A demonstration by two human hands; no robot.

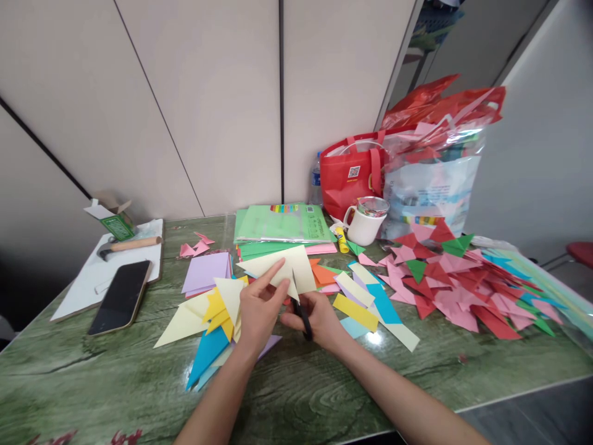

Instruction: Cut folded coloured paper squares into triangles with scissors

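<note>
Cream paper sheet [282,267] is pinched in the left hand [257,312], raised just above the surface [324,383]; the right hand [319,318] is clenched on black scissors [301,312], blades entering the sheet's lower edge. Cut appears barely begun. Finished triangles [217,309] lie alongside; a red and pink pile [454,290] sits farther right.

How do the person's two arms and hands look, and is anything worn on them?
Both forearms are bare, with no sleeves showing. The left hand and right hand wear no gloves. No ring, watch or bracelet is visible. Nails look short and unpainted.
</note>
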